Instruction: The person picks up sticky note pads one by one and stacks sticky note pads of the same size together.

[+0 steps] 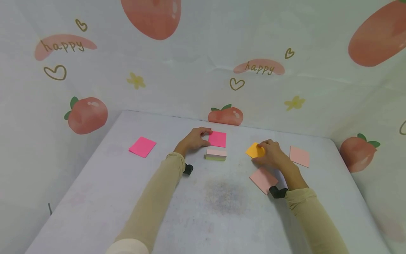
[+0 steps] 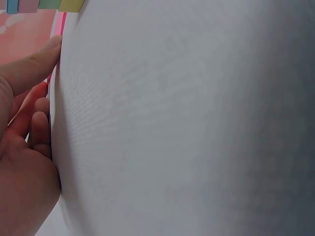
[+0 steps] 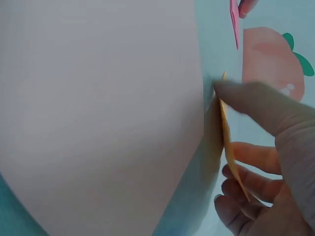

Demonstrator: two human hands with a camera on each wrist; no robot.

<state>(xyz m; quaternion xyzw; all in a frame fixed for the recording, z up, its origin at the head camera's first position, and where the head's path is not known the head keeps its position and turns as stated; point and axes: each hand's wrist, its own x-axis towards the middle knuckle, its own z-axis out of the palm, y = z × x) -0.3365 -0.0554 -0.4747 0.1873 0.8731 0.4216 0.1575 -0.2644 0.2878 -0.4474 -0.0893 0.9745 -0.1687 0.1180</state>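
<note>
At the back middle of the table, my left hand (image 1: 195, 140) holds a hot-pink sticky note (image 1: 217, 139) by its left side, thumb near the front corner and a finger near the back one. In the left wrist view the thumb (image 2: 34, 69) meets its thin pink edge. To the right, my right hand (image 1: 269, 153) pinches an orange sticky note (image 1: 254, 151). The right wrist view shows this orange note edge-on and tilted, between the thumb and the curled fingers. A small multicoloured block of sticky tabs (image 1: 216, 155) lies just in front of the hot-pink note.
Another hot-pink sticky note (image 1: 142, 147) lies at the left. A pale pink note (image 1: 264, 180) sits below my right wrist, and a second pale pink note (image 1: 299, 156) lies right of that hand. A fruit-printed cloth (image 1: 190, 81) hangs behind the white table (image 1: 222, 229).
</note>
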